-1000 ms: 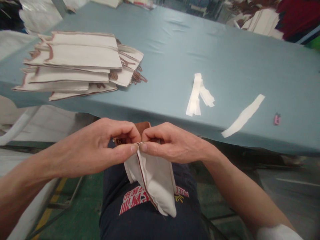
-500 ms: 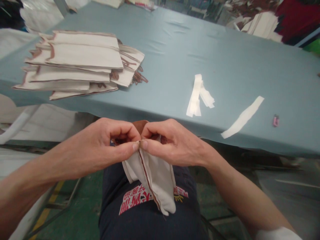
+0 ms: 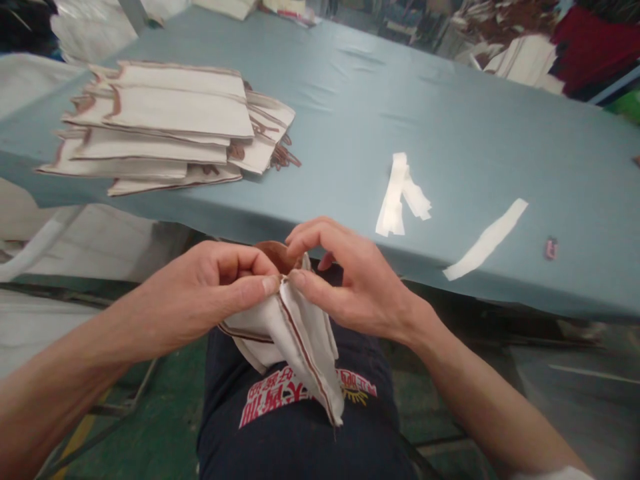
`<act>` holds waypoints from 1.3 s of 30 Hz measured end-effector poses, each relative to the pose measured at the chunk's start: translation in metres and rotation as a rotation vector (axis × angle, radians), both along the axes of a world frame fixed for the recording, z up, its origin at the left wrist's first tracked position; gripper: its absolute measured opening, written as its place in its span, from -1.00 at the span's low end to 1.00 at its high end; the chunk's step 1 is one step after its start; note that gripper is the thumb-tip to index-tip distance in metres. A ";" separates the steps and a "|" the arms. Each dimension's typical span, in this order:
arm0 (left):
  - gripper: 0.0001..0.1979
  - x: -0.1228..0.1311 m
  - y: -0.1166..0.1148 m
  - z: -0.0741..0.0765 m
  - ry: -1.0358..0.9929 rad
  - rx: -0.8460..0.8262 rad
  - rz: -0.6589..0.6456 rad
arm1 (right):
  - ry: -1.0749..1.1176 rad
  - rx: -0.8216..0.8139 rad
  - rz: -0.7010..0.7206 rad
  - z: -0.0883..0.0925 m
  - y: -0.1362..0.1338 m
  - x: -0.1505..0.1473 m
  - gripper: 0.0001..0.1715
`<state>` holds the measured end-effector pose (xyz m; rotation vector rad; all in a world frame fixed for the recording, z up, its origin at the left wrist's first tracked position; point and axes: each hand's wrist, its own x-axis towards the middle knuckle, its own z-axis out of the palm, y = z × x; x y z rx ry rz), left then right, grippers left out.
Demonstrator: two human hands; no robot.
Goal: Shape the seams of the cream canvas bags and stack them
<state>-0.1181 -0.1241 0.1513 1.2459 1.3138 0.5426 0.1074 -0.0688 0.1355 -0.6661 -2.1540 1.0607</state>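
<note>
In the head view, I saw from my distant place that the left hand (image 3: 220,287) had its thumb and forefinger closed together, pinching the upper edge of a white cloth piece (image 3: 270,327) with brown seams. The right hand (image 3: 360,287) was partly open: its thumb lay against the cloth near the same edge, while the forefinger was curved and lifted apart from the thumb. Whether another finger pressed from behind, I could not tell. The cloth piece hung down from the hands over a dark garment (image 3: 300,453) with printed characters. Beyond, on the blue table (image 3: 340,167), lay a pile of brown-edged white pieces (image 3: 175,110), some white strips (image 3: 391,200) and a small pink object (image 3: 551,248).
</note>
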 end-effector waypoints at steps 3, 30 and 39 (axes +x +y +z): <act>-0.64 -0.002 -0.001 -0.001 0.002 0.005 0.001 | -0.028 0.117 -0.059 0.003 -0.011 0.005 -0.92; -0.74 0.003 -0.012 -0.004 0.061 0.103 -0.008 | -0.196 -0.207 0.015 0.008 -0.022 -0.001 -0.82; -0.70 0.002 -0.012 -0.005 0.082 0.115 -0.042 | -0.272 -0.146 -0.042 0.011 -0.025 -0.005 -0.81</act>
